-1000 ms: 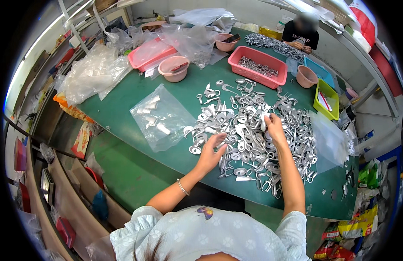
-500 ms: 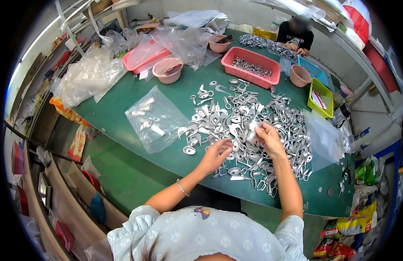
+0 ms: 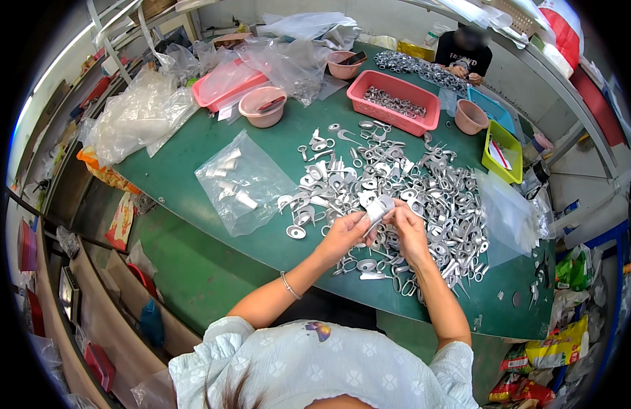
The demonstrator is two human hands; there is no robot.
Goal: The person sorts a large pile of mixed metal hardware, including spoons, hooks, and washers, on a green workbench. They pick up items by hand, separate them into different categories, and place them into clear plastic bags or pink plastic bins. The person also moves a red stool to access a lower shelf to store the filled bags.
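Over the front of a heap of loose silver-grey metal parts, I hold a small stack of silver-grey metal pieces. My left hand is closed round its left side, thumb on top. The fingers of my right hand pinch at its right side. How many pieces are in the stack cannot be made out. Rings, discs with a central hole and hook-like shapes show in the heap. To its left, a clear plastic bag lies flat with several whitish rolled bundles on or in it.
Beyond the heap stand a pink tray of metal parts, pink bowls and a green basket. Clear plastic sheets lie to the right. At the far end a person handles parts beside another heap.
My left hand has moved from open and unloaded to closed on the metal pieces. My right hand has brought them left and nearer to me, so both hands now meet.
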